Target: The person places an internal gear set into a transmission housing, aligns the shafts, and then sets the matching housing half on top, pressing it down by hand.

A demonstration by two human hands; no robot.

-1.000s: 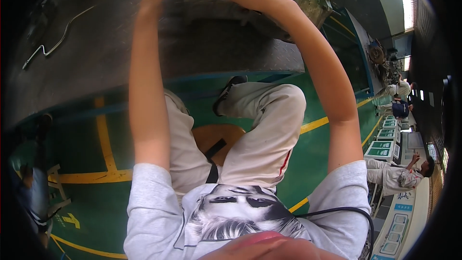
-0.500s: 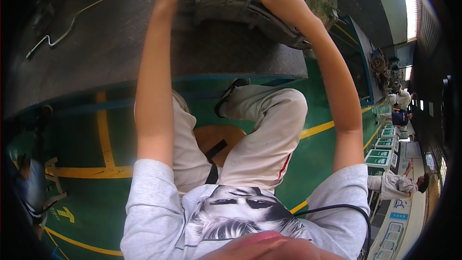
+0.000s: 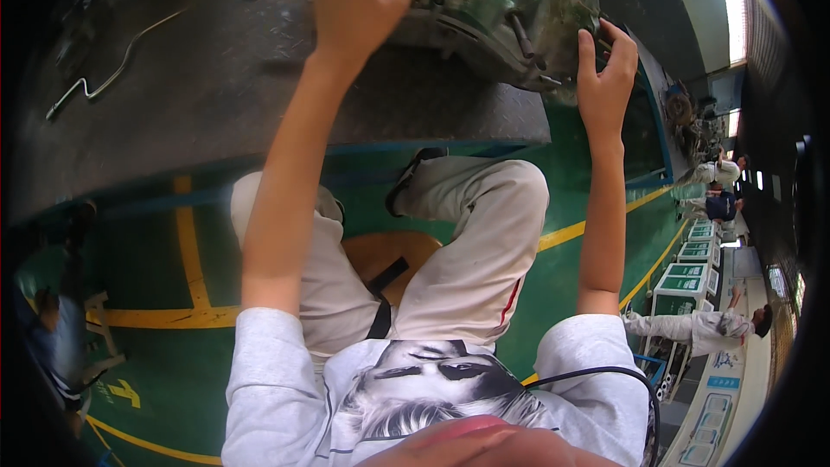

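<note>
A heavy metal housing, worn and greenish-grey like a gearbox casing, lies at the bench's far right corner, cut off by the picture's top edge. A dark shaft sticks out of its round, flared end. My left hand is over the housing's left part, its fingers curled toward the thumb; what they hold, if anything, is hidden. Beside the flared end's right rim is my right hand, thumb and fingers apart. Whether it touches the rim I cannot tell.
The dark steel bench top ends at a blue-edged front above my knees. A bent metal rod lies at its left. I sit on a round wooden stool. Several people and green-and-white cabinets are along the right.
My left hand has moved right and nearer over the housing. My right hand has left the housing's top and gone right to its rim, uncovering the shaft.
</note>
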